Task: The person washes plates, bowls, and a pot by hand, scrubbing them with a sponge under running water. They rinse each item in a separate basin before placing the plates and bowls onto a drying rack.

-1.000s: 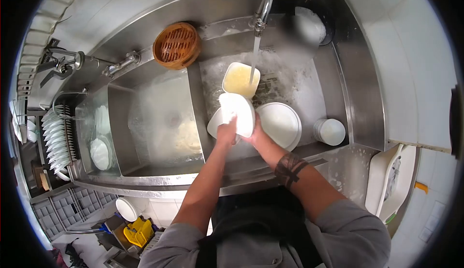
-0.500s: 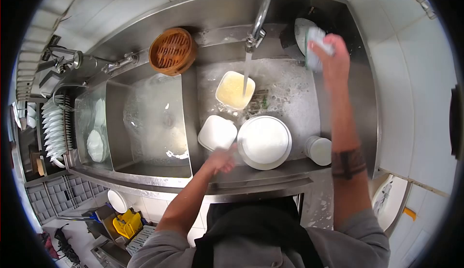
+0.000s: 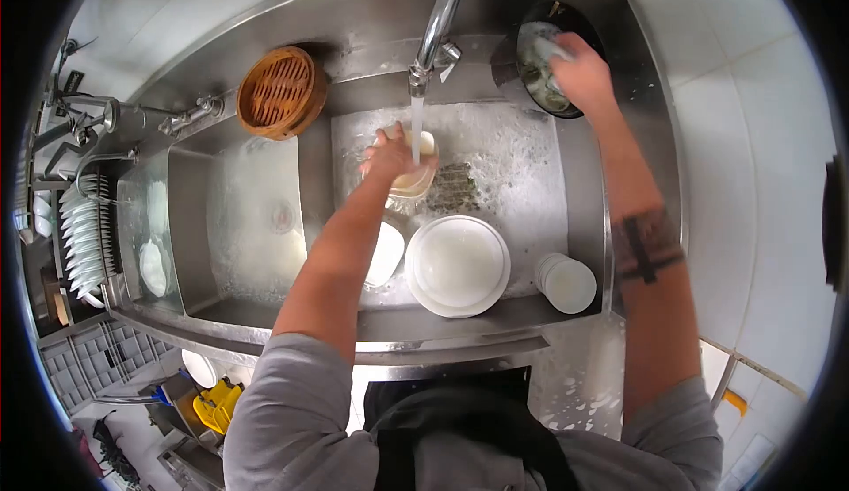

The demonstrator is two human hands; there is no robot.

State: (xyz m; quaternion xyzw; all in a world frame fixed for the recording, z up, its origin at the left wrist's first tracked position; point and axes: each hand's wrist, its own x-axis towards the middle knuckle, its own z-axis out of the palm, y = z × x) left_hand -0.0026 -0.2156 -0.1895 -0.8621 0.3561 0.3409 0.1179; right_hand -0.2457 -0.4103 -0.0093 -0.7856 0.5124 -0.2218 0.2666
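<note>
My left hand [image 3: 392, 159] is on the square white bowl [image 3: 412, 181] under the running tap [image 3: 421, 77], its fingers spread over the rim. At the upper right my right hand [image 3: 579, 73] grips a whitish sponge [image 3: 548, 49] inside a round black bowl [image 3: 575, 26], where suds show. A second square white dish [image 3: 386, 255] lies below the left forearm, partly covered by it. Beside it sits a stack of round white plates [image 3: 457, 265]. Stacked small white bowls [image 3: 568, 285] stand to the right of the plates.
A round bamboo steamer [image 3: 281, 93] rests on the ledge at the upper left. Left of the divider is a water-filled basin [image 3: 256, 226]. White plates [image 3: 84, 234] stand in a rack at the far left. A yellow container [image 3: 217, 405] is at the lower left.
My left hand has moved up from near the lower square dish onto the bowl under the tap. My right hand has moved with the sponge into the black bowl. The whole view has shifted.
</note>
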